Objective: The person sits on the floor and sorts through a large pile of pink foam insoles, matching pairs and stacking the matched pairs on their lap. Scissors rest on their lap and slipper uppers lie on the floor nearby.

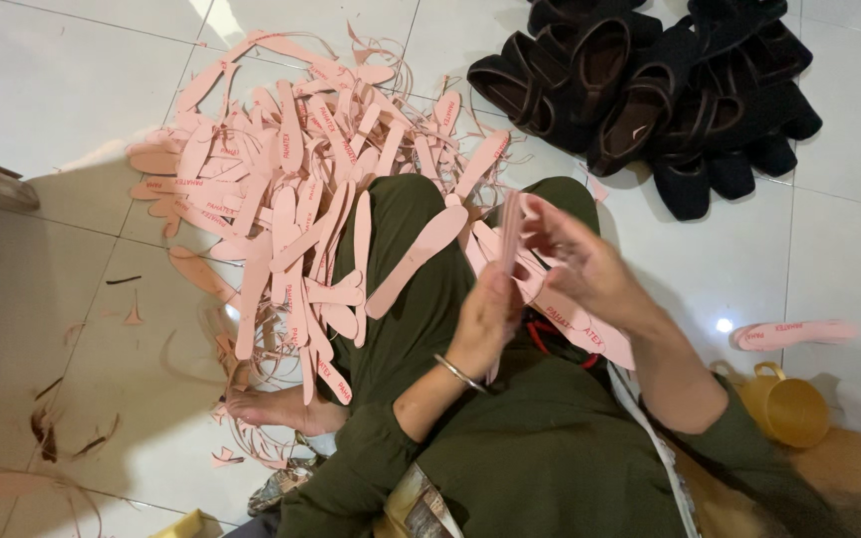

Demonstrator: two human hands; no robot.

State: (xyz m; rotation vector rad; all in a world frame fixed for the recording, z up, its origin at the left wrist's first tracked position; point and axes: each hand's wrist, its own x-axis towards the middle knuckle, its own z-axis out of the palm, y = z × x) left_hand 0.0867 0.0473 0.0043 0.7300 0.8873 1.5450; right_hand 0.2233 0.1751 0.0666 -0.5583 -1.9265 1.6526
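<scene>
A person sits on a white tiled floor [32, 299], both hands closed on a stack of pink insoles [510, 234] held upright over the lap: left hand [485, 319] below, right hand [585, 264] at its side. A heap of pink insoles [291, 189] lies at ten o'clock, black shoes [650, 90] at one o'clock.

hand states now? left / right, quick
Left hand: closed on the lower end of a stack of pink insoles, held on edge.
Right hand: fingers curled over the same stack's upper part, gripping it.

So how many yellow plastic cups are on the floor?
1: a yellow plastic cup with a handle stands on the white tiled floor beside the person's right arm. Others may be hidden.
</scene>
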